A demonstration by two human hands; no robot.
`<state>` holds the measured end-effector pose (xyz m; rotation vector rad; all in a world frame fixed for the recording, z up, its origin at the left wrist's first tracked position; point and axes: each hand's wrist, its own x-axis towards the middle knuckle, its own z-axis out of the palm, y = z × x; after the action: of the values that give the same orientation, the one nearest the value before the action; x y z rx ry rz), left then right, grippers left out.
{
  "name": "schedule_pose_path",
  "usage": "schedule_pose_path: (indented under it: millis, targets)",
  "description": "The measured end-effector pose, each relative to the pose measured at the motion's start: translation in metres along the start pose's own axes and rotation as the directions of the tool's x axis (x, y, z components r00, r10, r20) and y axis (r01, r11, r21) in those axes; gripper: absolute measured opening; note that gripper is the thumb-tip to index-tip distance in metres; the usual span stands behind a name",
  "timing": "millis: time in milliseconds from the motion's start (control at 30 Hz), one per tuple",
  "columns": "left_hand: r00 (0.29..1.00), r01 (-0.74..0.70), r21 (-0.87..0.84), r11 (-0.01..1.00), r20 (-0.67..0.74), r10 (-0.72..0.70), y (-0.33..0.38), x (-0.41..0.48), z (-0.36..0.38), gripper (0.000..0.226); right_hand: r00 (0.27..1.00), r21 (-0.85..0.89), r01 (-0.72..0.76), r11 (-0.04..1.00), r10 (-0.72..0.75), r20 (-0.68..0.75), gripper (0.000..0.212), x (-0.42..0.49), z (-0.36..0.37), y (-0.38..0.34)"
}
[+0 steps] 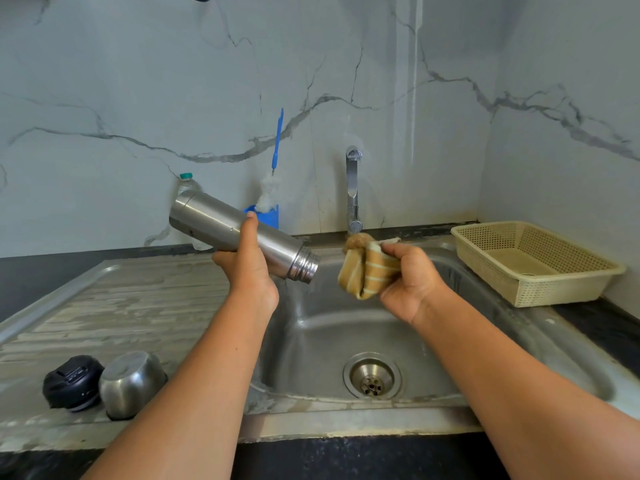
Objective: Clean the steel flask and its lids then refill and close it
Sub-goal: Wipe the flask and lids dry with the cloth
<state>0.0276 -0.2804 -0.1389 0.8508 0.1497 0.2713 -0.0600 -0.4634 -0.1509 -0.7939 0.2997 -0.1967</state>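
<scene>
My left hand (250,268) grips the steel flask (221,226) round its middle and holds it tilted over the sink's left edge, its open threaded mouth (306,266) pointing down to the right. A bunched tan cloth with pale stripes (367,268) is held in my right hand (410,282) over the basin, a short gap from the flask's mouth. The black inner lid (72,382) and the steel cup lid (131,383), upside down, sit side by side on the drainboard at the lower left.
The steel sink basin (346,327) with its drain (372,375) lies below my hands, the tap (353,188) behind it. A blue holder (268,216) with a bottle brush (272,188) and a plastic bottle (187,183) stand at the wall. A beige basket (533,261) sits on the right counter.
</scene>
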Motion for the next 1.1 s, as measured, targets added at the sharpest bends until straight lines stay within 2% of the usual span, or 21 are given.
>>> schedule_pose_path:
  millis: [100,200,333,467,567,667,767,867,1000,1100]
  targets:
    - [0.999,0.033,0.023,0.999,0.02,-0.034,0.003,-0.001,-0.001,0.049,0.999,0.164,0.043,0.986,-0.043,-0.008,0.025,0.0,-0.001,-0.005]
    - [0.994,0.054,0.031,0.998,0.089,-0.057,0.003,-0.005,0.001,0.06,0.998,0.207,0.052,0.977,-0.056,0.013,0.027,-0.002,0.002,-0.003]
    - [0.984,-0.005,0.175,0.985,0.177,-0.026,0.0,-0.009,0.0,0.064,0.997,0.164,0.071,0.984,-0.077,0.032,0.033,-0.001,0.002,-0.006]
    - [0.965,-0.087,0.287,0.954,0.263,0.009,-0.006,-0.015,0.001,0.064,0.99,0.109,0.071,0.991,-0.084,0.114,0.036,-0.001,-0.003,-0.01]
    - [0.954,-0.102,0.312,0.944,0.299,0.004,-0.009,-0.02,0.002,0.066,0.979,0.016,0.083,0.996,-0.085,0.187,0.04,-0.004,0.0,-0.008]
    - [0.939,-0.122,0.355,0.927,0.345,-0.008,-0.013,-0.025,0.002,0.062,0.963,-0.106,0.17,0.98,-0.142,0.231,0.037,-0.004,0.004,-0.003]
    - [0.929,-0.127,0.389,0.912,0.369,-0.028,-0.017,-0.029,0.003,0.058,0.941,-0.368,0.292,0.883,-0.198,0.273,0.024,-0.008,0.009,0.005]
    - [0.926,-0.074,0.418,0.906,0.366,-0.093,-0.023,-0.032,0.006,0.057,0.914,-0.611,0.378,0.695,-0.176,0.366,0.033,-0.014,0.012,0.013]
    - [0.929,0.005,0.439,0.899,0.33,-0.166,-0.026,-0.029,0.003,0.051,0.903,-0.643,0.368,0.671,-0.092,0.421,0.045,-0.015,0.014,0.015]
    - [0.923,0.047,0.434,0.9,0.327,-0.205,-0.027,-0.027,0.001,0.056,0.862,-0.713,0.457,0.532,-0.069,0.502,0.046,-0.019,0.014,0.011]
